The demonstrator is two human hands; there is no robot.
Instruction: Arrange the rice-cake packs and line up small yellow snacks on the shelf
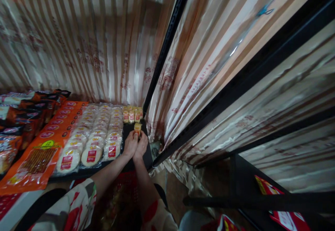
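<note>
The left grip (131,144) and the right grip (141,145) meet side by side, fingers drawn in close around a small yellow packet (138,127); its top shows just beyond the fingertips, while the lower part is hidden, so I cannot tell whether it touches the shelf (127,129) beneath. Just beyond the grip, a cluster of similar small packets (131,116) stands near the foot of a black post (167,46). Left of the grip, wrapped white rounds (91,154) lie in overlapping rows, with large orange bags (45,152) farther left.

The likeliest trouble, I judge, is a knock: a forward push at an angle could tip the cluster or press it against the striped curtain (104,49) behind, which looks too soft to stop anything. A leftward swing of the left grip could disturb the nearest rounds, whose wrapping looks slippery. Right of the grip, the shelf's edge is near, so a fumbled packet could fall off.
</note>
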